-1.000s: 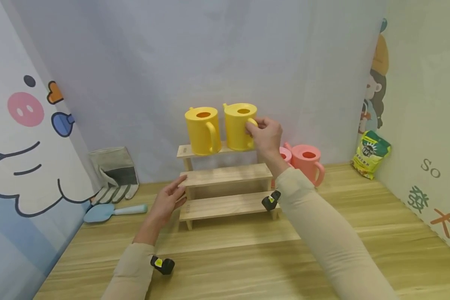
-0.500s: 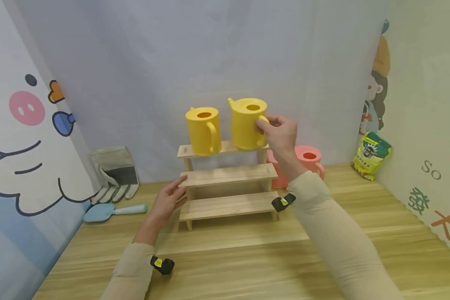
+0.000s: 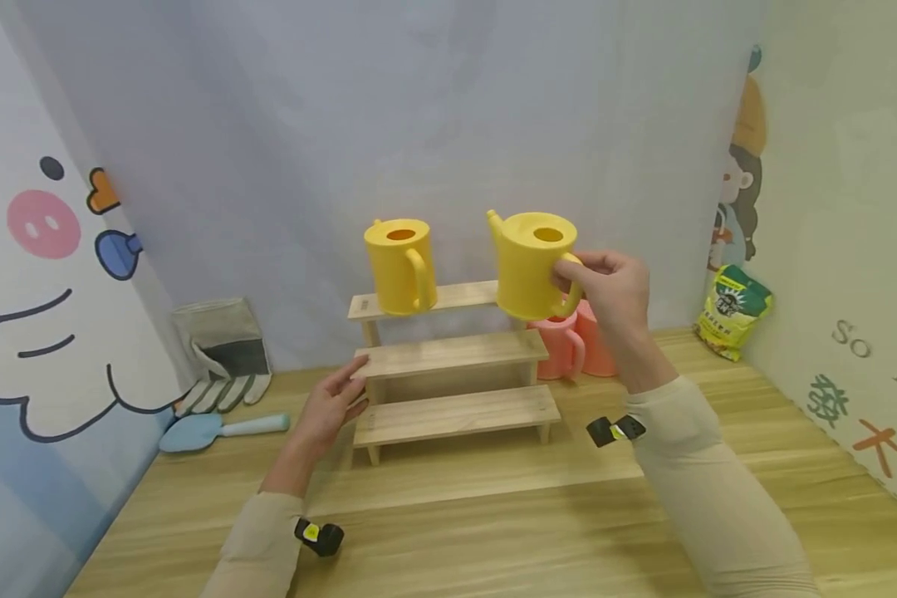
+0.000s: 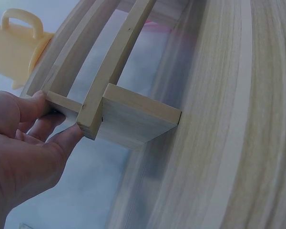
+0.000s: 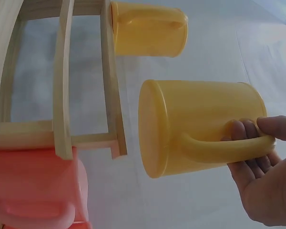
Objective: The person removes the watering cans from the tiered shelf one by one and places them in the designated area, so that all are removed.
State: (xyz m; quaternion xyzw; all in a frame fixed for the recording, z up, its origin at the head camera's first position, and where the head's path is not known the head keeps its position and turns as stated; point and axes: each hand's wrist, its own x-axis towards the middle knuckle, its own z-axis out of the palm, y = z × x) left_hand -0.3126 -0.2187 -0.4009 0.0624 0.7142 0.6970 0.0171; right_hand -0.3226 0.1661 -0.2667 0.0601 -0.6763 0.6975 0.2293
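My right hand (image 3: pixel 619 286) is closed on the handle (image 5: pixel 214 151) of a yellow watering can (image 3: pixel 534 274), thumb on one side and fingers on the other. In the head view the can hangs just left of this grip, right of the frame's middle. Its body is roughly upright, long axis running up and down, and its spout (image 3: pixel 496 226) points up and to the left. The right wrist view shows a gap between its base and the top shelf (image 3: pixel 459 297). My right hand is clearly the nearer; my left hand (image 3: pixel 327 411) is well apart, lower and left in the frame, bent fingers holding the left end of the wooden stand (image 3: pixel 452 353).

Farther out, a second yellow can (image 3: pixel 399 274) stands on that shelf, near its left end. Two pink cans (image 3: pixel 551 350) stand on the desk (image 3: pixel 456 531), right of the stand, the nearer partly covered by the can I hold.

Against the frame from a second ago, my can has left the shelf beside its yellow twin and is now at the shelf's right end, while my left hand keeps its place.
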